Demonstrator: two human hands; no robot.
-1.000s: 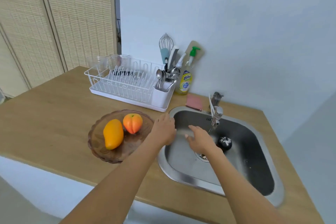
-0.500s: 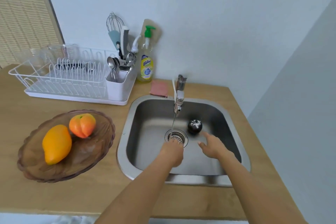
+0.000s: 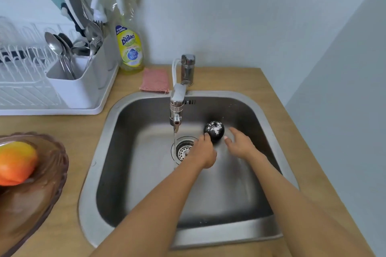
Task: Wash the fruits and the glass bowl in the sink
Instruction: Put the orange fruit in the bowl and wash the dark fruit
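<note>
Hands, left (image 3: 203,151) and right (image 3: 240,144), fingers loose and holding nothing, flank dark fruit (image 3: 214,130) at frame centre; next, clasp and rinse it.

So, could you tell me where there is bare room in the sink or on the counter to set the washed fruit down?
Free: the sink floor nearest you, and the counter strip between sink and glass bowl. Crowded: around the drain, where both hands flank the dark fruit.
</note>
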